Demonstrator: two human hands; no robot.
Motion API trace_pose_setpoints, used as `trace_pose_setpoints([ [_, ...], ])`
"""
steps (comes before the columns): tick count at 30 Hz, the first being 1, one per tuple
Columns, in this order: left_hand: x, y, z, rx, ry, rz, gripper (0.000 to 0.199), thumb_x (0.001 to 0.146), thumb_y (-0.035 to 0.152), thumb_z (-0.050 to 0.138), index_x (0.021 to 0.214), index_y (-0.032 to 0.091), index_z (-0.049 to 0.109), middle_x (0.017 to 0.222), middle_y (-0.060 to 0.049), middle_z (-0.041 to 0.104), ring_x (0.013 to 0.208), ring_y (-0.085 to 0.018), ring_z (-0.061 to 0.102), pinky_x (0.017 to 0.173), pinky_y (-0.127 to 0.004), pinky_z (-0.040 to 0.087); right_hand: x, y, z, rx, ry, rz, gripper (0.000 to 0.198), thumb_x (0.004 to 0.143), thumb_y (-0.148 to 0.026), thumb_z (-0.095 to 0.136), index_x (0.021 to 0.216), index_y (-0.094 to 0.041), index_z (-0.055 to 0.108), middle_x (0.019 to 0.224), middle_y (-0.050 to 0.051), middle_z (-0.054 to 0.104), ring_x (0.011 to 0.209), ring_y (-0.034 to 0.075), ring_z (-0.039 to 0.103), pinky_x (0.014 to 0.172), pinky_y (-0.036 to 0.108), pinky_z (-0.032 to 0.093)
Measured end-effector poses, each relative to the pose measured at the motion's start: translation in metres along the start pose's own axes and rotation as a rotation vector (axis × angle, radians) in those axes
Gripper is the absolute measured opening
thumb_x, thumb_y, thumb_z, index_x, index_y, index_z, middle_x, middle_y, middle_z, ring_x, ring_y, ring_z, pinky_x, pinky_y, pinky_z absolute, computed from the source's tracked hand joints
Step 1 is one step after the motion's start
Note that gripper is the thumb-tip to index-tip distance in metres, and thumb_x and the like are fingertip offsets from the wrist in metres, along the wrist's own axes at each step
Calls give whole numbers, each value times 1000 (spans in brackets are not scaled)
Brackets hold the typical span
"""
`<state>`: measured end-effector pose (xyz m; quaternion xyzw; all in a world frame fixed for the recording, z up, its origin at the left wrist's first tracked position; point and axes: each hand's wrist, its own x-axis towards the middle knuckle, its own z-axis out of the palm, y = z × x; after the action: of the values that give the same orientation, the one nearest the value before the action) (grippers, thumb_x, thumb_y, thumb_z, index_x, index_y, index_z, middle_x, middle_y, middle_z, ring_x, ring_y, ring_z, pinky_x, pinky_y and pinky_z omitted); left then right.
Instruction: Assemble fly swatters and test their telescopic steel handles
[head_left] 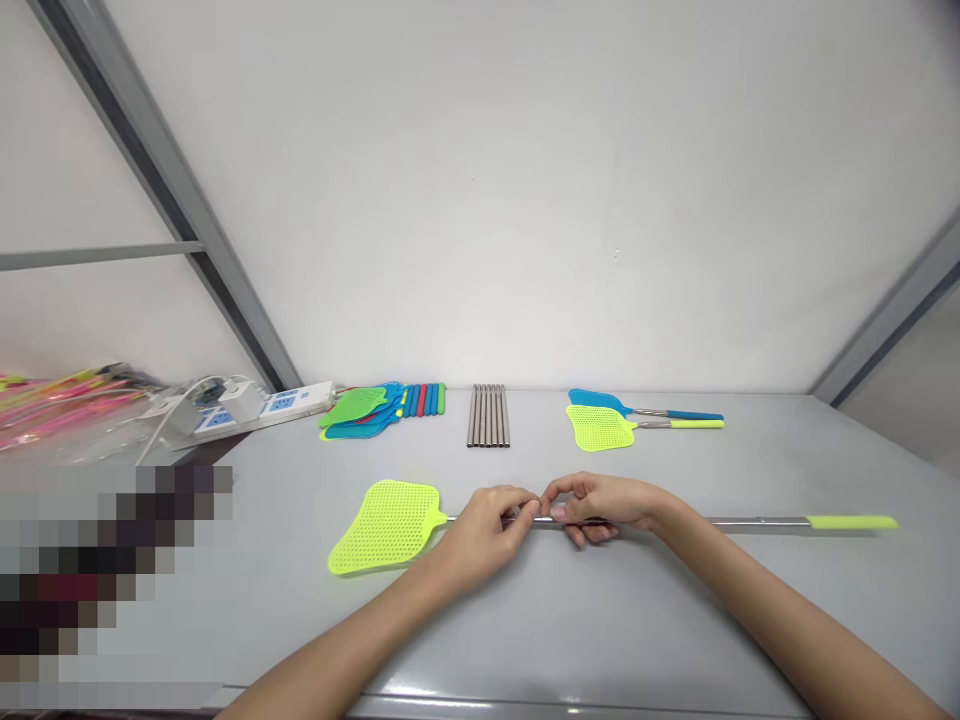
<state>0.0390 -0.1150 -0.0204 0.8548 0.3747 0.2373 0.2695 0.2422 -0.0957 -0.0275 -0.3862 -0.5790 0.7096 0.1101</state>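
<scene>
A yellow-green fly swatter [390, 525] lies lengthwise across the grey table, its metal rod drawn out long and its grip at the far right. My left hand [495, 525] is closed round the rod, a little right of the perforated head. Just beside it, my right hand [592, 505] pinches the same rod between thumb and fingers, other fingers curled beneath. The fingertips of both hands nearly meet near the rod's middle. Part of the rod is hidden behind my hands.
Behind lie several metal tubes [488, 416], a pile of swatter heads [360, 410] and coloured grips [425, 400]. At the back right are a blue swatter [596, 401] and a yellow-green swatter [600, 428]. A power strip [292, 402] stands at the left. A wall closes the back.
</scene>
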Motion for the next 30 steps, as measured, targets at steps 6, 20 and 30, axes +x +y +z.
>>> trace_pose_setpoints([
  [6,0,-6,-8,78,-113,99,28,89,28,33,92,22,59,83,0,59,76,-12,53,67,-21,38,-3,-2,-8,-91,1,-44,24,78,-33,55,96,-17,51,57,-1,57,38,4,33,36,18,24],
  [20,7,-35,-34,433,-108,144,30,86,32,37,68,18,55,65,0,58,65,-14,50,69,-27,33,-10,-5,-19,-146,203,6,31,76,-46,51,77,-15,50,60,2,60,41,5,38,38,18,28],
  [30,9,-44,-55,486,-102,76,44,82,48,38,53,17,47,50,1,47,61,-14,43,69,-29,30,-11,-5,-18,-159,284,-4,26,76,-40,49,75,-13,52,67,4,62,44,6,44,39,18,32],
])
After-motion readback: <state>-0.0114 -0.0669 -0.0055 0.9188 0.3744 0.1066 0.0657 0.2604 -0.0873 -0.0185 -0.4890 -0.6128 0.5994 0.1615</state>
